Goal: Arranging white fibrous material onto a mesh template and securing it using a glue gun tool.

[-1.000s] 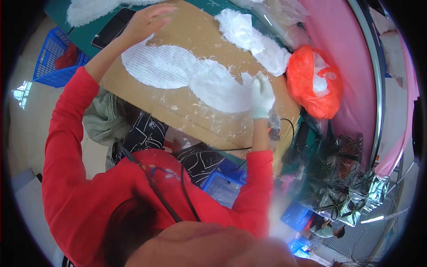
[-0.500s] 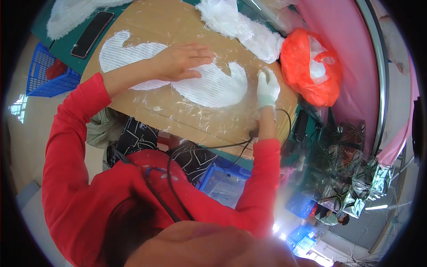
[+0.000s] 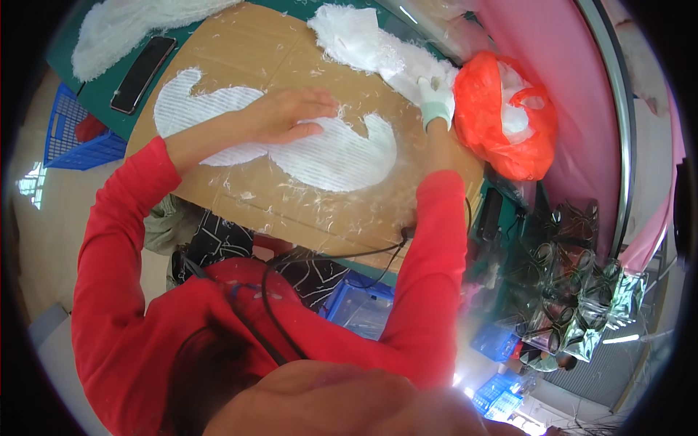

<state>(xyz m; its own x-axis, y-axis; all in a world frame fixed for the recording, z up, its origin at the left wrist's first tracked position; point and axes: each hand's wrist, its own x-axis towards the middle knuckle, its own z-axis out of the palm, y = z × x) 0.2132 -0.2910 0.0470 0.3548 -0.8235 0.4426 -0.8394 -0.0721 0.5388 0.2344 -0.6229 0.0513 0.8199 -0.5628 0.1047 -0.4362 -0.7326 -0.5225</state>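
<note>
Two white striped cut fabric pieces with curved, hooked outlines lie on a brown cardboard sheet; I see a left piece (image 3: 196,109) and a right piece (image 3: 349,156). My bare left hand (image 3: 294,116) rests flat across the place where they meet, fingers stretched out. My right hand (image 3: 437,100), in a white glove, reaches to the near end of a bunched white fluffy fabric (image 3: 385,51) at the far right of the cardboard (image 3: 254,36). Its fingers look apart and touch or hover over that fabric; nothing held shows. Beside this hand is an orange-red plastic bag (image 3: 480,116) with white material inside.
Loose white fluff is scattered over the cardboard. On the green table (image 3: 156,22) lie a black phone (image 3: 144,74) and another white fluffy fabric (image 3: 116,33). A blue crate (image 3: 80,142) stands at the left. A black cable (image 3: 349,254) runs across my front to the cardboard's near edge.
My right hand has moved forward, away from me, from the bare cardboard to the bunched fluffy fabric. My left hand stays flat on the cut pieces.
</note>
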